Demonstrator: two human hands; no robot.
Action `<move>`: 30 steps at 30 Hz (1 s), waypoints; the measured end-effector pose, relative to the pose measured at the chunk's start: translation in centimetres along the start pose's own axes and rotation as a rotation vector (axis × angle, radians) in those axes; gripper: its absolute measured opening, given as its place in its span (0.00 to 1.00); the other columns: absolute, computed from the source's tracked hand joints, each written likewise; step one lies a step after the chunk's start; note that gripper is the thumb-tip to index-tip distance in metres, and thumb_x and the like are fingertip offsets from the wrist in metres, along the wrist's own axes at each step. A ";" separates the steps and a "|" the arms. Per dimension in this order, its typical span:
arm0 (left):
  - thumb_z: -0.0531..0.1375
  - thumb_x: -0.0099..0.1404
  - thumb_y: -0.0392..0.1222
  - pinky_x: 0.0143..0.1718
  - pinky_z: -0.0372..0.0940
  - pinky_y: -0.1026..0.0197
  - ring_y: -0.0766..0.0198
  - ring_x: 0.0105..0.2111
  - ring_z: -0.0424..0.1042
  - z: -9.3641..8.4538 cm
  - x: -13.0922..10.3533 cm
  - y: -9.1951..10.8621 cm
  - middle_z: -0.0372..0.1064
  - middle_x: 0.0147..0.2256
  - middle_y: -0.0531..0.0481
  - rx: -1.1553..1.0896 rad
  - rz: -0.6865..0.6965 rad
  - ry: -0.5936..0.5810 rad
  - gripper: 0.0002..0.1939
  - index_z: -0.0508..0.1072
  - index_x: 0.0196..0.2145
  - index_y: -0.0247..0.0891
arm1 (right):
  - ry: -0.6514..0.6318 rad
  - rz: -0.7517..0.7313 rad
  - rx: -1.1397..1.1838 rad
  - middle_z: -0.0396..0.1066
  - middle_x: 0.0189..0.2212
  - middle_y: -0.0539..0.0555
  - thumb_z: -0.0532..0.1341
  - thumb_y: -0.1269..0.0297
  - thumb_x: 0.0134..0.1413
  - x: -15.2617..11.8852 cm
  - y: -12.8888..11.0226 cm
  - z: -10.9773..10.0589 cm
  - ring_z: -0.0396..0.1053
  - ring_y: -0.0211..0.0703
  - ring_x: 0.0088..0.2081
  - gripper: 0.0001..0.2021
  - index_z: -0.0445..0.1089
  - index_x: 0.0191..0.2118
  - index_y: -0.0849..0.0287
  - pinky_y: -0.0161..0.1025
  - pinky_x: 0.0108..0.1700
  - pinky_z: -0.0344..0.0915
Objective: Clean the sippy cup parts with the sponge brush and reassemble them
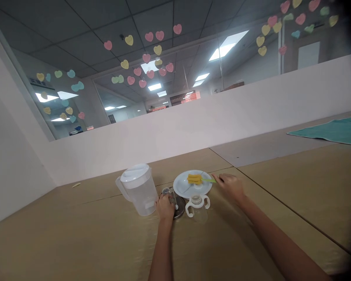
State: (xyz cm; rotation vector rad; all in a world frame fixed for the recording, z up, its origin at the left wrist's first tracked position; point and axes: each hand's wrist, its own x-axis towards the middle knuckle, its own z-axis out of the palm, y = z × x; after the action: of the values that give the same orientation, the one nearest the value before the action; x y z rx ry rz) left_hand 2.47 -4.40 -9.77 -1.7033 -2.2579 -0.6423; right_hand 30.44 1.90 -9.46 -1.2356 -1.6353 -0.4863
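My right hand [229, 185] is closed round the thin green handle of a bottle brush [194, 179] with a yellow sponge head. The sponge head is over the white plate [178, 189]. My left hand [164, 207] curls over a small clear bottle top [165, 191], which its fingers partly hide. Below that hand lies a round dark metal dish [179, 210]. Just right of it stands a clear bottle [198, 214] with a white collar and two white side handles, in front of the plate.
A clear plastic pitcher [140, 193] with a white lid stands left of my left hand. A teal cloth [336, 130] lies at the far right of the wooden table [90, 242]. Behind rises a low white wall [163, 130] below glass with heart-shaped notes.
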 end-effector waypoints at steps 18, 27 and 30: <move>0.53 0.53 0.31 0.42 0.58 0.59 0.58 0.41 0.65 -0.7 0.2 0.4 0.69 0.37 0.47 -0.060 0.025 0.137 0.14 0.75 0.32 0.41 | 0.249 -0.252 -0.220 0.63 0.13 0.51 0.53 0.63 0.58 0.2 0.7 -0.3 0.56 0.34 0.20 0.21 0.64 0.14 0.60 0.36 0.27 0.43; 0.50 0.56 0.29 0.42 0.59 0.58 0.60 0.37 0.65 -0.4 0.4 0.5 0.69 0.33 0.48 -0.274 0.234 0.352 0.13 0.74 0.30 0.39 | 0.151 -0.250 -0.148 0.67 0.16 0.50 0.54 0.69 0.53 -0.2 -0.3 0.8 0.57 0.33 0.20 0.16 0.66 0.16 0.60 0.35 0.28 0.44; 0.51 0.57 0.29 0.40 0.59 0.57 0.59 0.37 0.65 -0.4 0.1 1.0 0.69 0.32 0.48 -0.311 0.303 0.360 0.13 0.74 0.29 0.40 | 0.046 -0.186 -0.063 0.67 0.16 0.50 0.54 0.69 0.51 -0.1 -0.8 0.6 0.58 0.32 0.21 0.16 0.65 0.15 0.61 0.34 0.27 0.44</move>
State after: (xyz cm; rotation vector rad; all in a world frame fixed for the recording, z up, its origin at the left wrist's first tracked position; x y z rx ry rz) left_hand 3.34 -4.25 -9.17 -1.8343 -1.6804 -1.1632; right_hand 29.50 1.97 -9.60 -1.1147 -1.7149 -0.6815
